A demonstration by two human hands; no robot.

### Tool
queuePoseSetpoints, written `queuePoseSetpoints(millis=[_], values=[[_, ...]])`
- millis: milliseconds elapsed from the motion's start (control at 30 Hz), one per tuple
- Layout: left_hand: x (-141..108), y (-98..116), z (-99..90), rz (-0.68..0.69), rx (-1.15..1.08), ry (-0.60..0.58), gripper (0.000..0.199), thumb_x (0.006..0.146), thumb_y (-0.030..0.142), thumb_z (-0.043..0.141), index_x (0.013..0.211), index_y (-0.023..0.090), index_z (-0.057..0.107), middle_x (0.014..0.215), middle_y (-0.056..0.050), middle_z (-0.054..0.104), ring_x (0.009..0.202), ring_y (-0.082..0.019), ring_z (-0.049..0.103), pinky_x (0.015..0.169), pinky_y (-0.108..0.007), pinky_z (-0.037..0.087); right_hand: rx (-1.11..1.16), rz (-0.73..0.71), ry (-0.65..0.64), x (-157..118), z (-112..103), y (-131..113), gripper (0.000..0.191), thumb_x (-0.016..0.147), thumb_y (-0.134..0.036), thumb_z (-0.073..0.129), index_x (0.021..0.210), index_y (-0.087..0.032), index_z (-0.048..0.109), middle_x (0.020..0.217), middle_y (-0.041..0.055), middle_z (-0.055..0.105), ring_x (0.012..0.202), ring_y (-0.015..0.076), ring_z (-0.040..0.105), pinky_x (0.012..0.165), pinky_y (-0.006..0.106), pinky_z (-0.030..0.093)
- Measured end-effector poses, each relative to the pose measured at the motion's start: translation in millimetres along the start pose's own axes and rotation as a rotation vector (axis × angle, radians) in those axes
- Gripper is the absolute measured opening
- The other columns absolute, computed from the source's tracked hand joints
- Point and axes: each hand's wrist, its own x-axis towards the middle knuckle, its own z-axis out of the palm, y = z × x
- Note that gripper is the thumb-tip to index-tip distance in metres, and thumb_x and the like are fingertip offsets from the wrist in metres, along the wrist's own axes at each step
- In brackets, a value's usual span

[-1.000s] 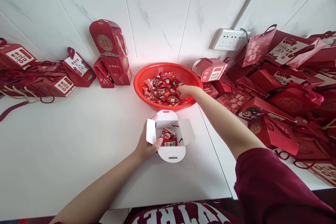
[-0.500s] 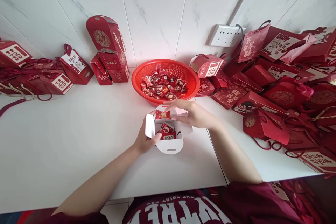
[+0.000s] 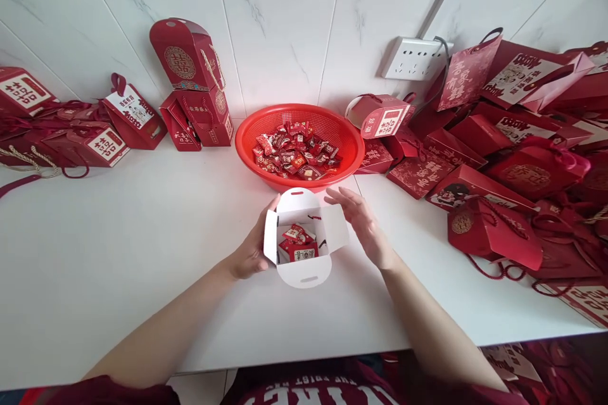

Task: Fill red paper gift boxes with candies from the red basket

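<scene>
An open candy box (image 3: pixel 304 270) with a white inside stands on the table, its flaps folded outward. Several red wrapped candies (image 3: pixel 299 245) lie on its bottom. My left hand (image 3: pixel 254 245) grips the box from the left side, thumb in front and fingers partly hidden behind the left flap. On the other side, my right hand (image 3: pixel 363 221) is open and empty, its fingers stretched out beside the right flap; whether they touch it I cannot tell. Just behind the box sits a red plastic basket (image 3: pixel 244 152) with many more wrapped candies (image 3: pixel 297 152).
Red gift boxes (image 3: pixel 508 180) with ropes and ribbons are heaped on the right. Two stacked red boxes (image 3: pixel 199 88) stand at the back left, and more boxes (image 3: pixel 90 139) lie farther left. A white power strip (image 3: pixel 413 58) is on the tiled wall.
A red candy that was in the air by my right hand has dropped into the box. My right hand has moved back to the right, its fingers now apart.
</scene>
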Motion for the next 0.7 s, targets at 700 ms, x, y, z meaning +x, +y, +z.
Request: queuePoseSetpoints(millis=[700], values=[[-2.6,1.4,13.6,-0.239,0.034,0.074,0.095,0.094,0.036,0.061,0.161,0.033,-0.005,0.166,-0.013,0.024,0.148,-0.037,0.033,0.119,-0.058,0.033,0.158,0.224,-0.13,-5.3,26.7,7.9,0.047,0.098,-0.039,0.058,0.143,-0.03,0.045,0.154,0.0074,0.045,0.14,0.0265,0.044,0.114,0.048,0.04]])
